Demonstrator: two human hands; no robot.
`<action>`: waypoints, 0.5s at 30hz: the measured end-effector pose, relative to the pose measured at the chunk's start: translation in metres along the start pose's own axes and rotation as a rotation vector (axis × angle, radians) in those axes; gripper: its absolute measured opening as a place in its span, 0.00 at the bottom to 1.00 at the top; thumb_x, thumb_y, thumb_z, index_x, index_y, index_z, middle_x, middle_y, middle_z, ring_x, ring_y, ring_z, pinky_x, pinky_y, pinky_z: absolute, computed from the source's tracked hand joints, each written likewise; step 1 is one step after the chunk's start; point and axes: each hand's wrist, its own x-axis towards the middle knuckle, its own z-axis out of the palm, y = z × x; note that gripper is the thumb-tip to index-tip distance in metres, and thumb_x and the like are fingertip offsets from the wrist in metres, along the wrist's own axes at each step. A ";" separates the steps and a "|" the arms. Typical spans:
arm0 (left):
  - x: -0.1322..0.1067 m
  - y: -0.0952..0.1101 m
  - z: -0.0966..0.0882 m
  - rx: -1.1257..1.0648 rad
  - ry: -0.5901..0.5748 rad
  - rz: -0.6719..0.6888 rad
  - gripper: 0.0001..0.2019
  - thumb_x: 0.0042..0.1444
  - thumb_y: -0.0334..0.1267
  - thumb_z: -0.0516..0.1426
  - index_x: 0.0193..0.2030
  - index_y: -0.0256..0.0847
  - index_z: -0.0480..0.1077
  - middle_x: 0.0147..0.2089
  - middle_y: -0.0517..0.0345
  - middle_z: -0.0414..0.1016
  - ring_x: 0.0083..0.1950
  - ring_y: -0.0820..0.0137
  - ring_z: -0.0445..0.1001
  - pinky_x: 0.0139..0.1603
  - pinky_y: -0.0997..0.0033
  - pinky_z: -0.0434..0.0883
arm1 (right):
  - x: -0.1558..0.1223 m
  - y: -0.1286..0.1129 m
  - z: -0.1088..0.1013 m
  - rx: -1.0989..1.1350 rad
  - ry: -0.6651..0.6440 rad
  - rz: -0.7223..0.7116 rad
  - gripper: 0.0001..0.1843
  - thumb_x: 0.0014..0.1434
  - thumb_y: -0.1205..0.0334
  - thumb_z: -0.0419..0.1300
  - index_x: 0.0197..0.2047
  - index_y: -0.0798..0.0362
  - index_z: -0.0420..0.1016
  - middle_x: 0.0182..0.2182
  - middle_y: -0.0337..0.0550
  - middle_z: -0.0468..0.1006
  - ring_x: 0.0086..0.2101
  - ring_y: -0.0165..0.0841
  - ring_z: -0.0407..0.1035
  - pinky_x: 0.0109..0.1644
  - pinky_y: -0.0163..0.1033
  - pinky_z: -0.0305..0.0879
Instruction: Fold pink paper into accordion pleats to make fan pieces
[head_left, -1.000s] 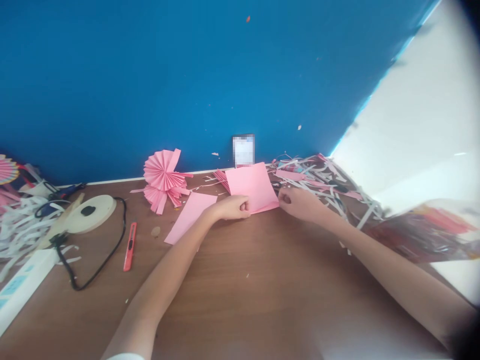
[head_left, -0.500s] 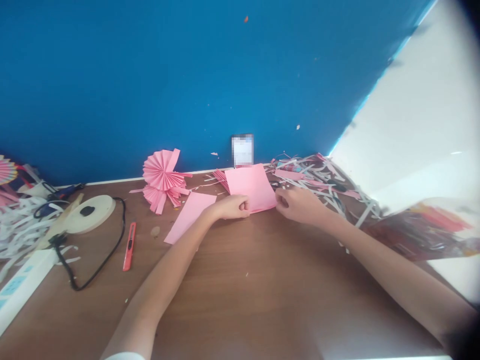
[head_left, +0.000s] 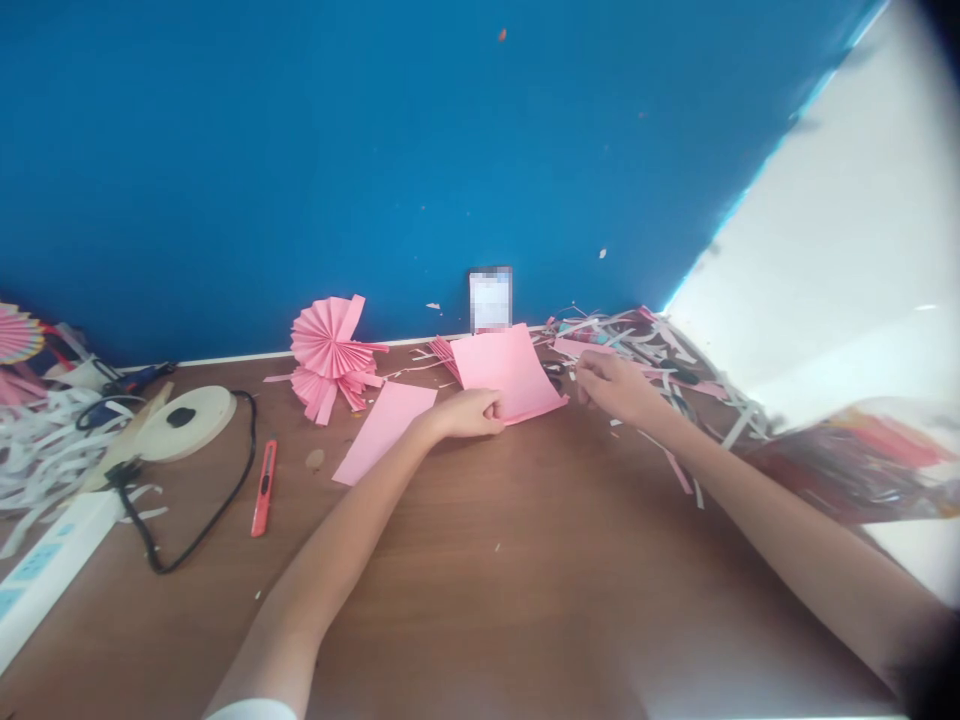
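Observation:
My left hand (head_left: 474, 412) is closed on the lower edge of a square pink sheet of paper (head_left: 506, 365), its fingers curled in at the front. The sheet has a narrow fold along its near edge, and its right corner sticks out free. To the right of that corner, apart from the paper, my right hand (head_left: 606, 385) hovers with loosely bent fingers and nothing visible in them. A dark looped object (head_left: 553, 370), partly hidden, lies between the sheet and this hand. Behind the sheet's left side shows a pleated pink paper (head_left: 445, 352).
Pink paper fans (head_left: 330, 345) and a flat pink piece (head_left: 386, 430) lie to the left. Farther left are a red utility knife (head_left: 264, 488), a tape roll (head_left: 202, 425), a black cable and a power strip (head_left: 56, 565). Paper scraps (head_left: 675, 345) are heaped at right; a phone (head_left: 491, 300) leans on the wall.
My right hand has moved right, away from the pink sheet, whose right corner now shows. My left hand keeps its hold at the near edge.

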 end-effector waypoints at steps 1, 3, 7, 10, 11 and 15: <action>0.000 0.000 0.000 0.001 0.002 0.001 0.08 0.48 0.40 0.56 0.36 0.43 0.66 0.36 0.62 0.73 0.33 0.72 0.70 0.30 0.75 0.62 | 0.001 0.001 -0.001 -0.015 0.015 0.002 0.15 0.59 0.60 0.45 0.28 0.53 0.69 0.26 0.41 0.76 0.26 0.30 0.66 0.31 0.34 0.55; 0.000 -0.001 0.001 0.001 0.002 0.003 0.08 0.48 0.40 0.56 0.36 0.43 0.66 0.35 0.62 0.73 0.32 0.72 0.69 0.29 0.75 0.62 | 0.002 0.002 -0.002 -0.060 0.001 -0.019 0.15 0.60 0.60 0.45 0.28 0.53 0.69 0.26 0.41 0.76 0.26 0.30 0.66 0.31 0.34 0.54; 0.001 -0.001 0.001 0.012 0.007 0.004 0.08 0.48 0.40 0.56 0.36 0.43 0.66 0.36 0.62 0.73 0.33 0.72 0.69 0.29 0.75 0.61 | -0.002 -0.003 -0.004 -0.141 -0.108 -0.190 0.16 0.62 0.58 0.44 0.31 0.52 0.71 0.30 0.41 0.76 0.29 0.31 0.67 0.32 0.34 0.54; 0.001 -0.002 0.001 0.020 0.009 0.003 0.09 0.48 0.41 0.57 0.36 0.43 0.66 0.36 0.62 0.73 0.33 0.72 0.69 0.29 0.75 0.61 | -0.005 -0.005 -0.004 -0.222 -0.115 -0.255 0.14 0.62 0.58 0.47 0.34 0.51 0.72 0.35 0.42 0.77 0.32 0.32 0.67 0.33 0.34 0.53; 0.001 -0.002 0.001 0.022 0.008 0.000 0.09 0.48 0.41 0.57 0.36 0.43 0.66 0.36 0.62 0.73 0.32 0.72 0.69 0.29 0.75 0.61 | -0.006 -0.005 -0.004 -0.256 -0.109 -0.267 0.13 0.61 0.59 0.47 0.35 0.52 0.72 0.36 0.43 0.77 0.32 0.32 0.68 0.33 0.34 0.53; 0.000 -0.001 0.000 0.038 0.009 0.000 0.09 0.48 0.41 0.56 0.36 0.43 0.66 0.36 0.62 0.73 0.32 0.72 0.69 0.29 0.75 0.61 | -0.006 -0.003 -0.002 -0.377 -0.124 -0.379 0.13 0.62 0.64 0.47 0.35 0.52 0.72 0.36 0.43 0.77 0.35 0.32 0.68 0.35 0.34 0.53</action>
